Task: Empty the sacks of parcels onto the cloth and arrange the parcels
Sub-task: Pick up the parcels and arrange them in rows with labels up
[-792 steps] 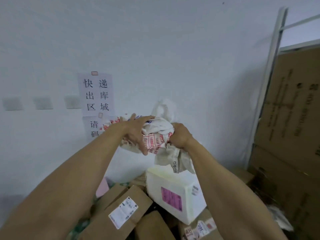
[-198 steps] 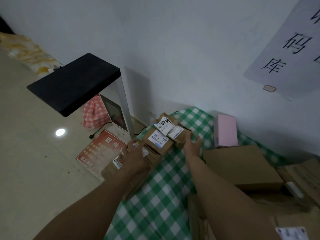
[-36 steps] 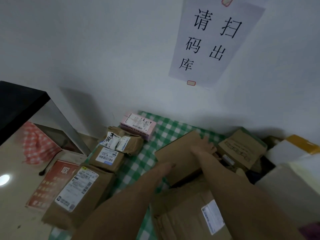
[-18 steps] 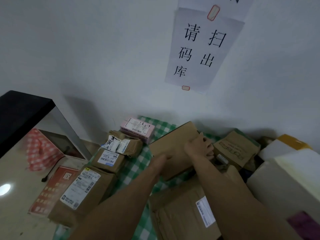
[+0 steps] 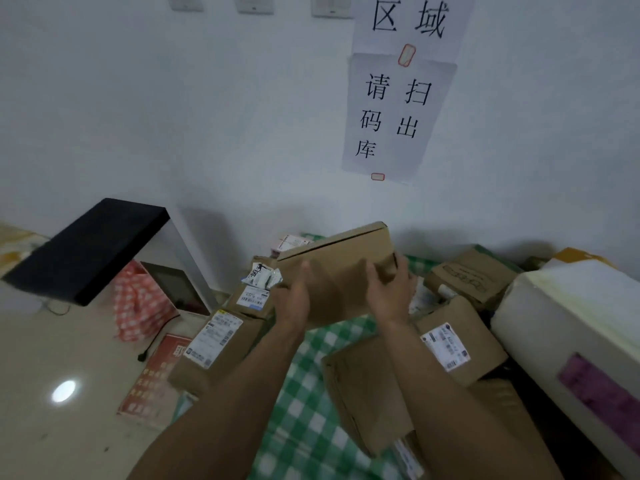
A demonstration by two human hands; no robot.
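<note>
A second before, the flat cardboard box had lain low among the pile with the right hand resting on its far edge. By this moment it had been tipped up and lifted clear, and it was held tilted in the air above the green checked cloth. The left hand gripped its left side with the thumb up on the near face, and the right hand was curled round its right edge. Where it had been, bare cloth showed between the two arms. To the left, a row of labelled parcels ran along the cloth's edge towards the wall, with a pink box at the far end just behind the lifted box. To the right, loose brown parcels were heaped against a white foam box. No sack was in view, so the emptying looked finished and the sorting well under way. The box seemed bound for the tidy row, though its exact place could not be told.
</note>
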